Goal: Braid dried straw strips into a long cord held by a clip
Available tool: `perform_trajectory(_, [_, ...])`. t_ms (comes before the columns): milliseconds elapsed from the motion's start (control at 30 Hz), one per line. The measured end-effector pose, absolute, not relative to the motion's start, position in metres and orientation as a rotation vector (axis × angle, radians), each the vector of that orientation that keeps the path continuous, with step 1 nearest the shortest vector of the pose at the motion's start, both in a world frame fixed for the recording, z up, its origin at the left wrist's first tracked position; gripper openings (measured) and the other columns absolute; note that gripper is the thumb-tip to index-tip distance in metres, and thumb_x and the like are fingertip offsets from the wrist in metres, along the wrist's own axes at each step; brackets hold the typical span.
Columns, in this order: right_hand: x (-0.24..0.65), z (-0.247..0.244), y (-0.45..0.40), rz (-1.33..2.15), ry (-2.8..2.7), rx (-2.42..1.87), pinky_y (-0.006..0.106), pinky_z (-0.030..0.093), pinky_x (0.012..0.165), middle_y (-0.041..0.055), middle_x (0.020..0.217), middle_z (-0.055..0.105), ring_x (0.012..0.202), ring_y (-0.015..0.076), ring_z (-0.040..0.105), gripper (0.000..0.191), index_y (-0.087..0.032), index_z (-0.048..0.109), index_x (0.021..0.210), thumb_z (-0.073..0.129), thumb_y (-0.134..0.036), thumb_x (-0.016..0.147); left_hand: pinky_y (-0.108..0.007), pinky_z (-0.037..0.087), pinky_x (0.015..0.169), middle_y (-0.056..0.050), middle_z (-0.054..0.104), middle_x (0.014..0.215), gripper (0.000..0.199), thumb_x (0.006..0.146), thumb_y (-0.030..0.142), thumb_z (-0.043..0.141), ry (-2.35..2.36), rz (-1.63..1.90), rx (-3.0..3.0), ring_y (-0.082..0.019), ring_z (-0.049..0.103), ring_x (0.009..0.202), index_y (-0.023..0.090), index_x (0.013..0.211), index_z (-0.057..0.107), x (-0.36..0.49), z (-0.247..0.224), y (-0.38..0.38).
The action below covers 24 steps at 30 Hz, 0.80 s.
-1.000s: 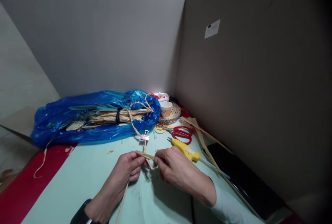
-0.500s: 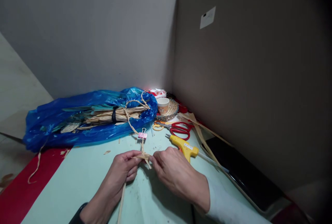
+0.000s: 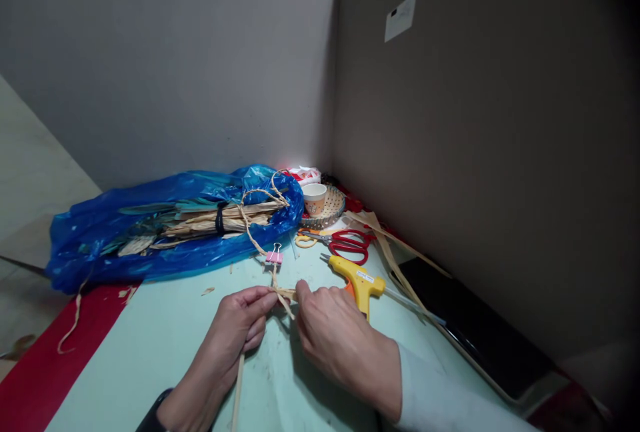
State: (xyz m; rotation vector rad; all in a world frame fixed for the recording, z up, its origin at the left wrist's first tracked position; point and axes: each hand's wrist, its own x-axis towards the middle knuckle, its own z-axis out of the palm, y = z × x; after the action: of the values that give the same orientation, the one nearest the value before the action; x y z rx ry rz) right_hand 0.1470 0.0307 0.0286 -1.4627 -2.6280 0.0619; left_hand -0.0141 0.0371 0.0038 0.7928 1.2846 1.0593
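Left hand [image 3: 245,322] and right hand [image 3: 330,332], low centre of frame, both pinch the straw strip [image 3: 283,295] below the pink binder clip [image 3: 273,257]; twisting step apparently underway, next move needs steady tension.

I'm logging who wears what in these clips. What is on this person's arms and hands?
The hands are bare: no gloves or rings show. The left hand has a dark band at the wrist, cut off by the frame; the right hand ends in a long pale sleeve.
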Motion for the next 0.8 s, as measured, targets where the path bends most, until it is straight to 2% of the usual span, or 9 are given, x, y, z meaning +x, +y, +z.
perform_trajectory(267, [0.146,0.029,0.025,0.129,-2.643,-1.379,0.031,0.031,0.056,0.0117,0.068,0.066,0.063,0.0257,0.064,0.017,-0.014,0.059,0.084,0.043,-0.014,0.086,-0.016,0.008,0.032,0.014,0.028,0.032,0.037,0.056,0.039,0.081,1.310,1.059,0.784,0.001,0.014,0.029,0.011,0.077,0.069,-0.014,-0.003,0.035])
perform_trajectory(467, [0.146,0.027,0.027,0.066,-2.623,-1.388,0.031,0.025,0.054,0.0096,0.065,0.065,0.058,0.0234,0.061,0.020,-0.016,0.057,0.082,0.039,-0.020,0.091,-0.015,0.009,0.033,0.012,0.034,0.037,0.027,0.057,0.030,0.078,1.299,1.100,0.769,0.002,0.017,0.032,0.010,0.073,0.068,-0.014,-0.002,0.035])
perform_trajectory(600, [0.150,0.027,0.027,0.073,-2.624,-1.335,0.031,0.019,0.054,0.0068,0.071,0.065,0.061,0.0227,0.061,0.014,-0.016,0.053,0.094,0.041,-0.017,0.089,-0.016,0.009,0.035,0.011,0.035,0.038,0.021,0.058,0.027,0.075,1.302,1.129,0.774,0.001,0.018,0.032,0.011,0.069,0.066,-0.010,0.000,0.036])
perform_trajectory(733, [0.153,0.032,0.024,0.176,-2.678,-1.221,0.031,0.015,0.053,0.0032,0.077,0.065,0.063,0.0219,0.059,0.038,-0.019,0.046,0.111,0.046,-0.004,0.077,-0.017,0.008,0.035,0.012,0.031,0.035,0.016,0.056,0.025,0.071,1.303,1.143,0.763,0.001,0.018,0.031,0.012,0.064,0.063,-0.009,0.001,0.037])
perform_trajectory(800, [0.152,0.038,0.023,0.316,-2.648,-1.264,0.030,0.016,0.052,0.0027,0.076,0.065,0.061,0.0204,0.058,0.028,-0.020,0.047,0.109,0.044,-0.008,0.083,-0.017,0.008,0.035,0.013,0.030,0.035,0.017,0.055,0.024,0.070,1.294,1.145,0.760,0.001,0.017,0.031,0.012,0.065,0.064,-0.009,0.001,0.037])
